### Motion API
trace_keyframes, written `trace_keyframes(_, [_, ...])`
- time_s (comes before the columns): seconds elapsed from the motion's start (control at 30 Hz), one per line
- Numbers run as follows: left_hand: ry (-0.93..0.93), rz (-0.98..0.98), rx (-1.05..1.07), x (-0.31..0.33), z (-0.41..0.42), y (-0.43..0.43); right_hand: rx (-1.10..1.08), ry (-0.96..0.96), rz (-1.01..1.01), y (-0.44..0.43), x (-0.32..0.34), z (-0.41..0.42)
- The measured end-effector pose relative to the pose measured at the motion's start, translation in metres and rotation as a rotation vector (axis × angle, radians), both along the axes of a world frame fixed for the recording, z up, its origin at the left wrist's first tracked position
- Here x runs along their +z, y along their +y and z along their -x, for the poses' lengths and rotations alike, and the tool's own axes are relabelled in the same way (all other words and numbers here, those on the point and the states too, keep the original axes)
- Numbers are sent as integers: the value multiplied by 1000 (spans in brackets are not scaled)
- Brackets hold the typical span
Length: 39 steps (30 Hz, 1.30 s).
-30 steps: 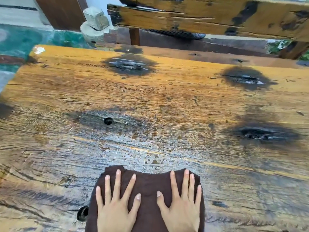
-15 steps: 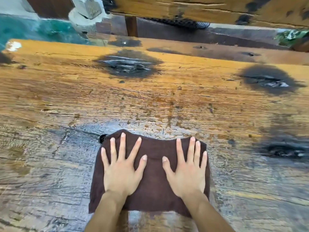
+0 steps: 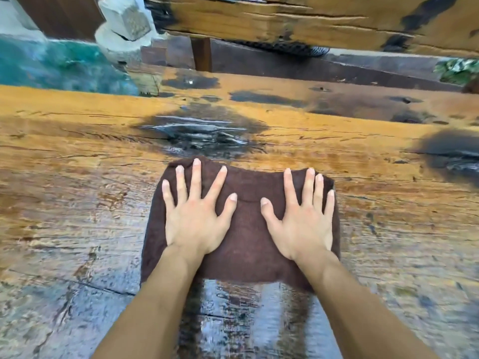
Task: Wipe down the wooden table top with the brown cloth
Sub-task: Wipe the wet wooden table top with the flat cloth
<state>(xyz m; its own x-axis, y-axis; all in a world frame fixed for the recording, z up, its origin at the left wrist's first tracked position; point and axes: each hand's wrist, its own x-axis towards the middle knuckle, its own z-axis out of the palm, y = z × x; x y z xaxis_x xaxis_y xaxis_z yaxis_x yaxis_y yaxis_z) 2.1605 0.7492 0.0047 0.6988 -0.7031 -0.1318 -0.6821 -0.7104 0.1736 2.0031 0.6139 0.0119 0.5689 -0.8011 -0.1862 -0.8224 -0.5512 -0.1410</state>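
Note:
The brown cloth (image 3: 246, 229) lies flat on the wooden table top (image 3: 77, 156), near the middle of the view. My left hand (image 3: 194, 216) presses its left half with fingers spread and straight. My right hand (image 3: 303, 218) presses the right half the same way. The cloth's far edge sits just short of a dark charred knot (image 3: 202, 136). Behind the cloth, between my forearms, the wood shines wet in a streaked strip (image 3: 246, 314).
Another dark knot (image 3: 451, 154) marks the table at the right. Beyond the far edge runs a lower wooden bench (image 3: 285, 97) and a heavy wooden beam (image 3: 311, 19). A stone block (image 3: 124, 22) stands at the back left beside turquoise ground (image 3: 51, 68).
Both hands have pushed the cloth away from me across the table toward the far charred knot, leaving a wet streak behind. My arms are stretched out further.

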Motion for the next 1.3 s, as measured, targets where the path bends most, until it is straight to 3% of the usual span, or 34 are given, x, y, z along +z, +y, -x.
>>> trace_keyframes(0.6, [-51, 8, -54, 1, -125, -136, -20, -35, 73, -119, -1, -119])
trace_keyframes(0.77, [-141, 35, -62, -3, -149, -162, -28, -31, 86, -145, 1, -143])
trace_keyframes(1.13, [-17, -131, -8, 15, -185, -209, -37, -14, 76, -162, 3, -163])
trace_keyframes(1.3, [-112, -26, -60, 8, -185, -205, -10, -48, 106, -165, 1, -161])
